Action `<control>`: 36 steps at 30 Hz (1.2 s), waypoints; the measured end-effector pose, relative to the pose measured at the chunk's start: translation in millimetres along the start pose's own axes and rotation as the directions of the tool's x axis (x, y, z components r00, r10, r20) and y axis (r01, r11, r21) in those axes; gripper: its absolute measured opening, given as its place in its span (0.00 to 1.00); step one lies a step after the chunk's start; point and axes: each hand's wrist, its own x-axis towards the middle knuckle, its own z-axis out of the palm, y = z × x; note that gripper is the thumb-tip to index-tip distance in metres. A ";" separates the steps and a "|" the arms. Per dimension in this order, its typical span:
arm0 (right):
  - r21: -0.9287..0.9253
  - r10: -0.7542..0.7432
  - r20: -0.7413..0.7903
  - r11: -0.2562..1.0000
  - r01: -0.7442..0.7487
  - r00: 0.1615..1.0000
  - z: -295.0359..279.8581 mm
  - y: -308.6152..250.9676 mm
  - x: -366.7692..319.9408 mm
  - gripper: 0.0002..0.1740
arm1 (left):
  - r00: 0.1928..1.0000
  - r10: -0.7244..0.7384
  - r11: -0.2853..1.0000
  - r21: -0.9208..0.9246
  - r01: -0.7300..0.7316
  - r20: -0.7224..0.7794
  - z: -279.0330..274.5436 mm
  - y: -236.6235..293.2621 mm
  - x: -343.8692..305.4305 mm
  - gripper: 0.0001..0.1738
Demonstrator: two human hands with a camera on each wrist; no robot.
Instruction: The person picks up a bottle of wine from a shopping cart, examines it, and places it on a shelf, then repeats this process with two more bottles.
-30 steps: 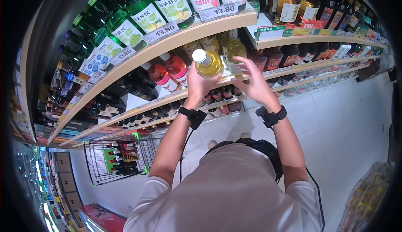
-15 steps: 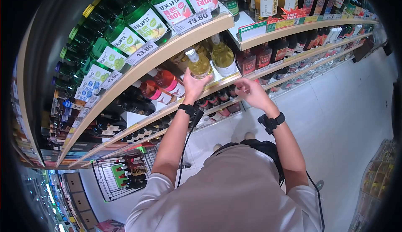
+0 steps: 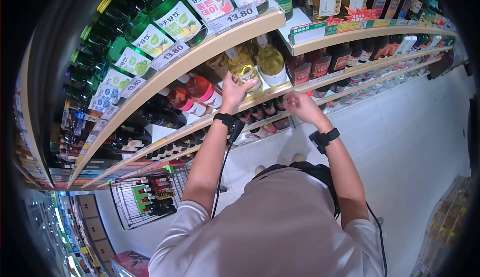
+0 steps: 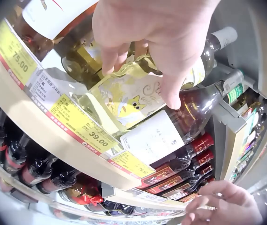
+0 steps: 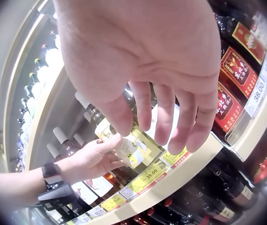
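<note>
My left hand (image 3: 235,92) grips a pale yellow wine bottle (image 3: 243,65) low on its body, at the front of the middle shelf. The left wrist view shows thumb and fingers around this bottle, whose label (image 4: 132,99) carries a yellow cat drawing. Right beside it stands another bottle with a white label (image 4: 153,141), also seen in the head view as a yellow-green bottle (image 3: 271,63). My right hand (image 3: 304,108) hovers in front of the shelf edge, fingers loosely bent, holding nothing. Pink wine bottles (image 3: 204,90) stand left of the gripped one.
Green bottles (image 3: 175,19) fill the shelf above, whose wooden edge (image 3: 220,42) juts over the hands. Yellow price tags (image 4: 96,137) line the middle shelf's front. Red-labelled bottles (image 3: 320,66) stand to the right. A shopping cart (image 3: 150,197) with several bottles stands at the lower left.
My left hand has moved the yellow wine bottle from in front of the shelf back into it, beside its neighbour. The right hand has drawn away from the bottle and lowered, its fingers bending.
</note>
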 end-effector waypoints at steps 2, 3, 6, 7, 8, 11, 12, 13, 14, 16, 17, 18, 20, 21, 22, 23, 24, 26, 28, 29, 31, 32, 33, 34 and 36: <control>-0.019 0.057 0.031 0.998 -0.056 0.998 3.0 -2.1 2.7 0.19 | 1.000 -0.009 0.989 -0.147 0.008 -0.007 0.2 -8.9 -0.5 0.33; -0.011 0.070 0.040 0.997 -0.070 0.997 3.8 -2.0 3.2 0.19 | 1.000 -0.017 0.996 -0.094 0.015 -0.023 -0.5 -8.7 -1.0 0.33; 0.008 0.072 0.060 0.997 -0.072 0.996 9.7 6.5 3.7 0.19 | 0.998 -0.031 0.999 0.033 0.033 -0.062 -0.8 -7.4 -0.6 0.30; 0.010 0.047 0.063 0.999 -0.048 0.997 13.0 12.9 4.3 0.19 | 0.997 -0.032 0.998 0.052 0.036 -0.071 0.2 -8.5 -1.0 0.29; 0.011 0.021 0.066 1.000 -0.022 0.998 13.7 19.4 4.8 0.19 | 0.996 -0.032 0.997 0.070 0.038 -0.081 1.8 -9.0 -0.2 0.28; 0.025 0.014 0.060 1.000 -0.016 0.998 10.8 15.5 1.1 0.19 | 0.999 -0.043 0.999 -0.031 0.042 -0.023 -1.1 -21.2 5.2 0.31; 0.031 0.041 0.072 0.999 -0.044 0.997 10.0 14.3 0.7 0.18 | 0.998 -0.056 0.997 -0.064 0.054 -0.021 -0.1 -20.0 4.0 0.31; 0.037 0.066 0.084 0.997 -0.070 0.994 9.2 12.4 1.0 0.17 | 0.998 -0.067 0.993 -0.096 0.065 -0.020 0.1 -18.9 1.5 0.32; 0.040 0.091 0.097 0.995 -0.095 0.991 7.7 10.4 1.3 0.16 | 0.997 -0.077 0.989 -0.129 0.074 -0.019 0.5 -17.2 -0.4 0.32; 0.033 0.077 0.098 0.996 -0.081 0.992 6.6 11.2 3.5 0.15 | 0.999 -0.030 0.997 -0.072 0.028 -0.028 1.7 -19.9 -0.3 0.31; 0.031 0.089 0.104 0.995 -0.092 0.991 7.4 12.0 4.3 0.15 | 0.999 -0.009 0.999 -0.044 0.008 -0.031 2.9 -21.7 -1.1 0.31; 0.031 0.100 0.111 0.994 -0.104 0.989 7.5 10.7 4.0 0.15 | 0.999 0.031 0.997 -0.063 -0.033 -0.030 3.9 -29.4 -1.0 0.33; 0.028 0.070 0.118 0.997 -0.073 0.991 8.6 16.3 4.9 0.17 | 0.993 0.114 0.988 -0.097 -0.116 -0.034 5.1 -43.0 0.9 0.39; 0.024 0.048 0.116 0.998 -0.051 0.992 9.1 17.0 4.1 0.19 | 0.992 0.079 0.994 -0.065 -0.085 -0.099 6.4 -41.8 -2.8 0.43; 0.021 0.025 0.112 0.999 -0.028 0.993 8.7 20.8 5.0 0.20 | 0.985 0.047 0.998 -0.035 -0.053 -0.163 8.7 -40.4 -10.9 0.48; 0.006 -0.046 0.097 0.999 0.045 0.994 9.3 27.2 5.6 0.20 | 0.974 0.012 1.000 -0.009 -0.014 -0.228 11.3 -40.1 -21.6 0.52; 0.012 -0.010 0.109 1.000 0.009 0.994 6.1 25.4 4.7 0.19 | 0.973 -0.023 1.000 -0.012 0.021 -0.229 12.5 -36.8 -30.7 0.53; 0.022 0.060 0.144 0.998 -0.063 0.988 3.4 15.6 -0.1 0.16 | 0.966 -0.099 0.995 -0.017 0.098 -0.237 12.8 -24.6 -57.1 0.54; 0.029 0.054 0.169 0.998 -0.059 0.984 11.3 20.4 -3.2 0.15 | 0.971 -0.051 0.995 -0.092 0.031 -0.233 17.9 -20.2 -86.6 0.50; 0.038 0.049 0.193 0.998 -0.057 0.980 21.5 32.5 0.5 0.14 | 0.971 -0.078 0.992 -0.117 0.053 -0.226 19.3 -24.2 -101.3 0.46; 0.022 -0.029 0.233 0.999 0.025 0.972 35.9 43.4 2.1 0.14 | 0.970 -0.115 0.984 -0.159 0.082 -0.212 21.4 -23.4 -127.8 0.39; 0.059 0.015 0.264 0.998 -0.031 0.964 40.3 43.9 2.1 0.14 | 0.970 -0.126 0.981 -0.174 0.090 -0.208 18.5 -25.2 -139.9 0.36; 0.091 0.059 0.299 0.992 -0.090 0.953 43.2 37.8 0.9 0.15 | 0.969 -0.138 0.977 -0.191 0.098 -0.205 15.3 -27.8 -151.4 0.32; 0.123 0.100 0.334 0.981 -0.149 0.937 47.1 35.1 -0.1 0.16 | 0.967 -0.174 0.966 -0.225 0.130 -0.187 10.5 -23.8 -161.6 0.29; 0.095 0.110 0.291 0.985 -0.143 0.950 69.5 62.5 5.4 0.18 | 0.960 -0.242 0.940 -0.281 0.195 -0.143 -3.6 -13.7 -178.8 0.23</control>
